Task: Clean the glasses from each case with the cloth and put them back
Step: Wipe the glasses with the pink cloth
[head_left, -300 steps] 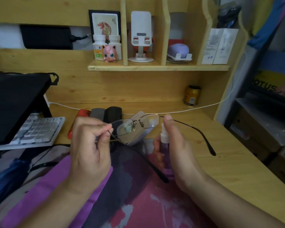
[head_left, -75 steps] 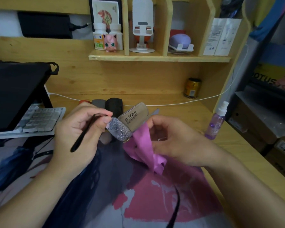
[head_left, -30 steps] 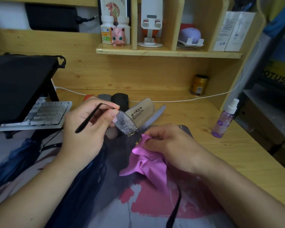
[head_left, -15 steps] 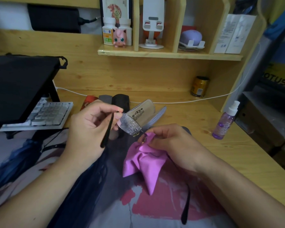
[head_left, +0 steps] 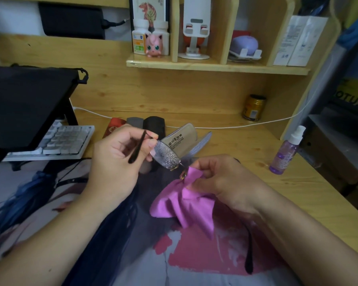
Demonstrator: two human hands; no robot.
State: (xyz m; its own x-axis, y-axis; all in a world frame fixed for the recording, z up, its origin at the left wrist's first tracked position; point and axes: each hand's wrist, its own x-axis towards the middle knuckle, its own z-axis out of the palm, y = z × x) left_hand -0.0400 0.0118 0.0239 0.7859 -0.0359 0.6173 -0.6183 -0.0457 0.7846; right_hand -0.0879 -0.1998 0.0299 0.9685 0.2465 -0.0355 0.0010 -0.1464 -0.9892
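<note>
Currently left hand point(head_left: 116, 162) pinches the glasses point(head_left: 165, 155) by the frame above the desk mat, droplets on the lens; right hand point(head_left: 221, 180) pinches the pink cloth point(head_left: 184, 203) over the other lens. Best: rub gently, steady the frame. Open case point(head_left: 178, 139) shows print, unreadable; far right reads "OTUS".

Hidden from my view

At five o'clock, the pink cleaning cloth point(head_left: 184, 205) and my right hand point(head_left: 221, 182) cover the thin-framed glasses' point(head_left: 165, 154) second lens.
</note>
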